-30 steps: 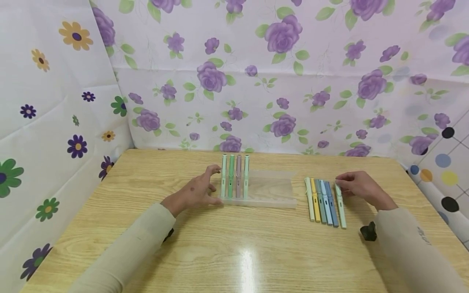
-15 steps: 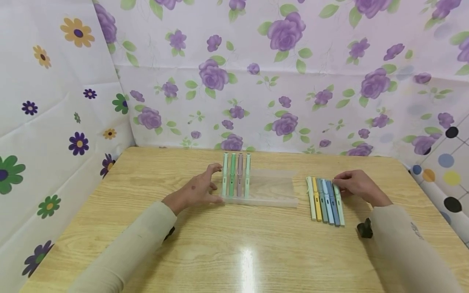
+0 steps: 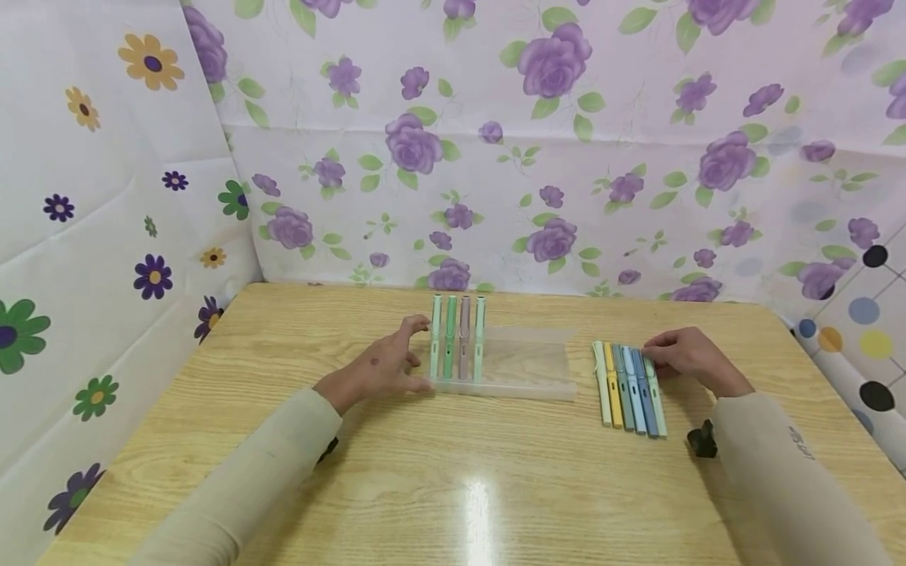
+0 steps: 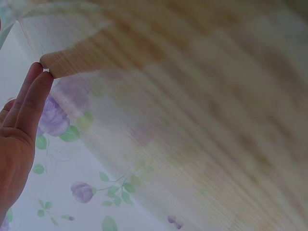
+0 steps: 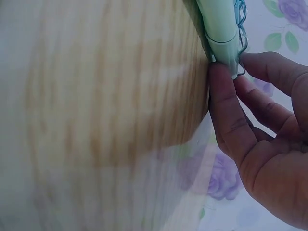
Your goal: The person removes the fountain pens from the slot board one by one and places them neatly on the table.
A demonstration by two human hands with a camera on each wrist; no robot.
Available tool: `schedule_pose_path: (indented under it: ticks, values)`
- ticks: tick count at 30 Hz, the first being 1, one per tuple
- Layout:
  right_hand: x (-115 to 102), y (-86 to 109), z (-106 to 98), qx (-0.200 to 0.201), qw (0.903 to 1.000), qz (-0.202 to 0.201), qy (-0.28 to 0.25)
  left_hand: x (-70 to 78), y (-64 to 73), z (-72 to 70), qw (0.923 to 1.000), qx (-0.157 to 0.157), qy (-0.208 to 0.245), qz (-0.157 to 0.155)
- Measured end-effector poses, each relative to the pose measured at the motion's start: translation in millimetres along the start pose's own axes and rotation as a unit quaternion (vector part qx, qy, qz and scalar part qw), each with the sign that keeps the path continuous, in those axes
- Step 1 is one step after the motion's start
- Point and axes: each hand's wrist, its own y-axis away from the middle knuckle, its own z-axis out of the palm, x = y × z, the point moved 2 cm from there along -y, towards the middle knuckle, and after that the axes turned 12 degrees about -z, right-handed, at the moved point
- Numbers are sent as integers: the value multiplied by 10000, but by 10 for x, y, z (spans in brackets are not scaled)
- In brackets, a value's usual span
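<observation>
In the head view my left hand point(image 3: 382, 363) holds the left end of a clear pen stand point(image 3: 527, 365), index finger near the back and thumb at the front ledge. The stand carries a pale green pen point(image 3: 435, 350), a green pen point(image 3: 449, 346), a mauve pen point(image 3: 464, 346) and another pale green pen point(image 3: 480, 346), side by side. To its right my right hand point(image 3: 690, 360) pinches the cap end of a mint fountain pen point(image 3: 657, 405). This pen lies against a blue pen point(image 3: 646, 401). The right wrist view shows fingertips point(image 5: 222, 72) on the mint cap.
Left of the blue pen lie a light blue pen point(image 3: 635, 397), a teal one, a yellow pen point(image 3: 613, 393) and a cream-green pen point(image 3: 602, 393) in a close row. Everything rests on a wooden table point(image 3: 396, 487). A flowered cloth point(image 3: 481, 196) hangs behind its back edge.
My right hand has slid the mint pen left, closing the gap to the blue pen. Over the last half second it barely moves. The left hand stays at the stand.
</observation>
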Motion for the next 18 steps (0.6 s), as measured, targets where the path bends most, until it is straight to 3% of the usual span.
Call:
schedule_pose_path:
  ticks: [14,18]
  values:
    - [32,-11,4,75,9994,148,-296,25,6,-5,10000,-45,36,-73]
    - [-4,23,-39,141,9999,64,-42,25,12,-3,9999,-42,26,-90]
